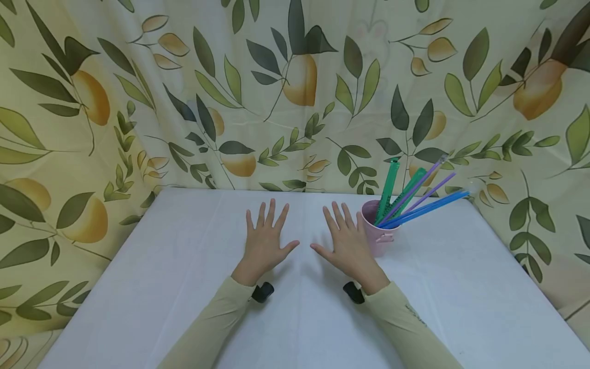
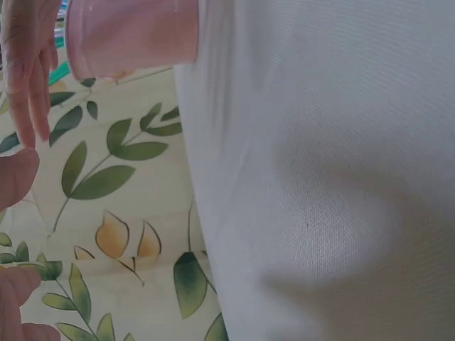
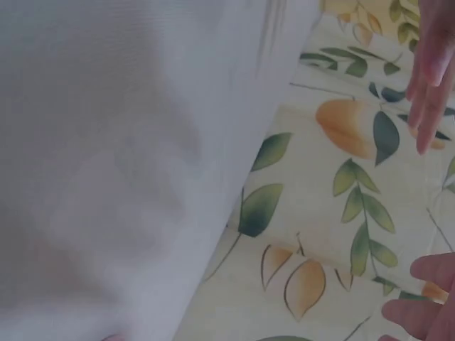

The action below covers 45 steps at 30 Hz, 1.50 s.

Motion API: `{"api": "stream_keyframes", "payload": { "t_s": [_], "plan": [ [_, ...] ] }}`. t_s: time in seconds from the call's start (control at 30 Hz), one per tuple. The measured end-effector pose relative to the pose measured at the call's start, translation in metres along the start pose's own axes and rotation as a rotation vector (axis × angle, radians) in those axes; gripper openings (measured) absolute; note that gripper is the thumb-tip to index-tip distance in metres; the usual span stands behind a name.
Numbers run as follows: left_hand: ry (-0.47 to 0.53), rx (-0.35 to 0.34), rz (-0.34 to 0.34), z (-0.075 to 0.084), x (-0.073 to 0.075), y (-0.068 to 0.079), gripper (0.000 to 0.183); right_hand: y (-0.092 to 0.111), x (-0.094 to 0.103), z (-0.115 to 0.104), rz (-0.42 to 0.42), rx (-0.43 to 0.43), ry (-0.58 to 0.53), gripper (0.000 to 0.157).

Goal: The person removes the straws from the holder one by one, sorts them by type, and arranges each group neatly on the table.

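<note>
Both left hand (image 1: 264, 247) and right hand (image 1: 352, 248) have fingers splayed super wide, pink bucket (image 1: 379, 248) just beside the right pinky.

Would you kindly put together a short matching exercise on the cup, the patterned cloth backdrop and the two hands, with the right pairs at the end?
Column one:
1. Cup
2. Cloth backdrop
3. Left hand
4. Right hand

Column two:
A. Fingers spread, nearer the cup
B. Printed with leaves and fruit
C. Pink all over its visible outside
D. Fingers spread, farther from the cup

Right pairs: 1-C, 2-B, 3-D, 4-A
</note>
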<state>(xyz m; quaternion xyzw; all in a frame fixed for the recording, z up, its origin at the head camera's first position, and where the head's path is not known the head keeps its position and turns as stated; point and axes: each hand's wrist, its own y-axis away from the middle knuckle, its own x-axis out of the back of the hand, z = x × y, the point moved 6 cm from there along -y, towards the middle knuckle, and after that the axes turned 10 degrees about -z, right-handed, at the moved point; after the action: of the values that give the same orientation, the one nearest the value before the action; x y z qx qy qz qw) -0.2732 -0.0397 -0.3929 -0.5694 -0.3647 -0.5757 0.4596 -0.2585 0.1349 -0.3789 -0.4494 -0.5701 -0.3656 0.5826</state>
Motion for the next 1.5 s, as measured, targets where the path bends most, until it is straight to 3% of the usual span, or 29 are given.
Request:
{"api": "stream_keyframes", "payload": {
  "t_s": [0.33,0.7,0.93,1.07,1.2,1.37,1.5],
  "plan": [
    [0.016,-0.064,0.042,0.005,0.004,0.005,0.082,0.017,0.011,0.007,0.084,0.156,-0.007,0.085],
    [0.04,-0.13,0.045,0.011,0.002,0.004,0.075,0.049,0.034,0.032,0.34,0.365,-0.082,0.074],
    [0.034,-0.131,0.039,0.011,0.0,0.005,0.074,0.069,0.041,0.061,0.462,0.426,-0.122,0.067],
    [0.031,-0.124,0.031,0.01,0.0,0.005,0.074,0.076,0.042,0.079,0.464,0.406,-0.174,0.062],
    [0.036,-0.117,0.026,0.009,0.0,0.005,0.074,0.08,0.04,0.098,0.429,0.324,-0.192,0.058],
    [0.036,-0.115,0.031,0.007,0.0,0.003,0.073,0.082,0.034,0.126,0.409,0.146,-0.215,0.031],
    [0.039,-0.113,0.036,0.006,0.0,0.002,0.073,0.08,0.029,0.147,0.376,-0.004,-0.297,0.033]
  ]
}}
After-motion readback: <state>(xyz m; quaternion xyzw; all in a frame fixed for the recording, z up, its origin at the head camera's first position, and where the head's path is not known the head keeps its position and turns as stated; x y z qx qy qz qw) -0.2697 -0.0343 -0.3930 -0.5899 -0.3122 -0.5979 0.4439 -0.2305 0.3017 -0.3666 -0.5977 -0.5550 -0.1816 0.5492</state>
